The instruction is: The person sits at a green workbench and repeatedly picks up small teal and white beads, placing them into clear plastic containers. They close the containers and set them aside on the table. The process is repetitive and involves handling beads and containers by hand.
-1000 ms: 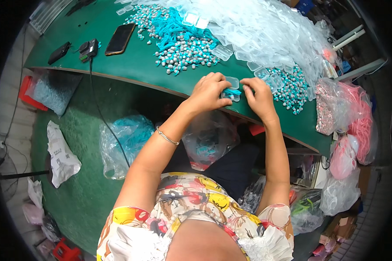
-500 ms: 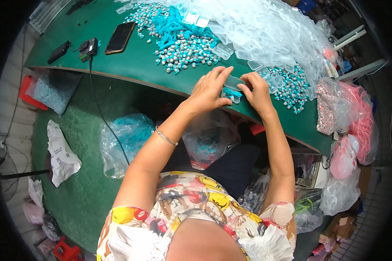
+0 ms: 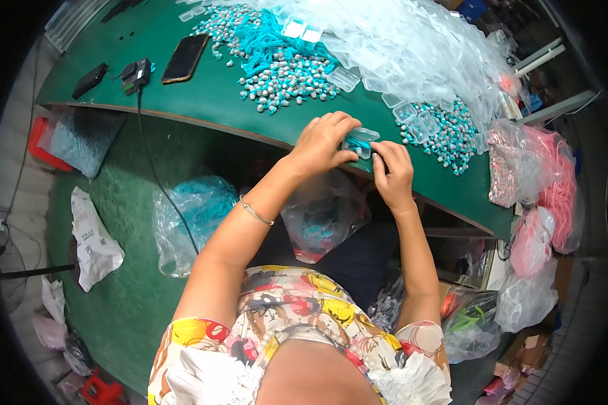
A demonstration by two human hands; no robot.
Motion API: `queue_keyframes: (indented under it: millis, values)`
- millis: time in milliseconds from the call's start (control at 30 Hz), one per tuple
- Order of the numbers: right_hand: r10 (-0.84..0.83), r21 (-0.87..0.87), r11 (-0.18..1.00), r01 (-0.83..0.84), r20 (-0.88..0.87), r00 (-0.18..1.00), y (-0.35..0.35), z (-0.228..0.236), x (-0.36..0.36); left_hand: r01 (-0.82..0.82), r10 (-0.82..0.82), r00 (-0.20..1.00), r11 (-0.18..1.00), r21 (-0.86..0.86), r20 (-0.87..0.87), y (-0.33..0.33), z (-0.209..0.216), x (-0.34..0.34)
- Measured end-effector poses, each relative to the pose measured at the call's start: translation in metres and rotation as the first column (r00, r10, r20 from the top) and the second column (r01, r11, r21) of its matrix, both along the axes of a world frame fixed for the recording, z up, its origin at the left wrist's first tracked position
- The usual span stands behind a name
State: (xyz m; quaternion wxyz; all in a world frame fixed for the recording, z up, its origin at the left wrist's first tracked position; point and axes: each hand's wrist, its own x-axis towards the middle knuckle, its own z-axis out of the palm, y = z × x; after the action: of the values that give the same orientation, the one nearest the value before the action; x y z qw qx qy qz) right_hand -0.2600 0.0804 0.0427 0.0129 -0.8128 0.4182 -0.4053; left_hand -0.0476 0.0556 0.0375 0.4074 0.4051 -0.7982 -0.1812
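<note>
My left hand [image 3: 323, 143] grips a small clear plastic box [image 3: 367, 133] by its left side, at the table's front edge. The lid of this box stands open on its far side. Turquoise cord [image 3: 357, 146] lies bundled inside. My right hand [image 3: 393, 169] is closed at the box's near right end, fingertips pinching there; whether cord is also between them is hidden. Just beyond the box, on the right, is a pile of small grey-and-turquoise plugs [image 3: 450, 143]. Another heap of such plugs [image 3: 284, 81], with turquoise cords [image 3: 270, 44], lies to the left.
A big heap of clear plastic boxes [image 3: 412, 50] covers the far side of the green table [image 3: 209, 101]. A phone [image 3: 184, 59] and a small black device with a cable [image 3: 136, 75] lie on the left. Bags of pink cord [image 3: 554, 189] hang at the right edge.
My right hand has come down and slightly left, from the open lid to the near right end of the box. My left hand keeps its hold, and the box has turned a little.
</note>
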Motion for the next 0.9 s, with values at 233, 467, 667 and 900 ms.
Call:
queue_keyframes:
  millis: [233,467,667,900]
  values:
    - [-0.030,-0.090,0.996,0.014,-0.179,0.983,0.003,0.001,0.005,-0.056,0.054,0.998,0.993,-0.101,-0.028,0.009,-0.003,-0.003]
    - [-0.110,-0.142,0.987,0.073,-0.271,0.956,0.017,0.000,0.008,-0.074,0.067,0.997,0.984,-0.164,-0.050,0.012,-0.007,-0.004]
    - [-0.058,0.003,0.998,0.058,-0.064,0.996,0.013,-0.008,-0.009,-0.061,0.045,0.996,0.974,-0.216,-0.079,0.012,-0.009,-0.005]
    - [0.104,0.111,0.989,-0.102,-0.017,0.994,-0.016,0.004,0.006,-0.055,0.033,0.994,0.976,-0.208,-0.109,0.010,-0.006,-0.005]
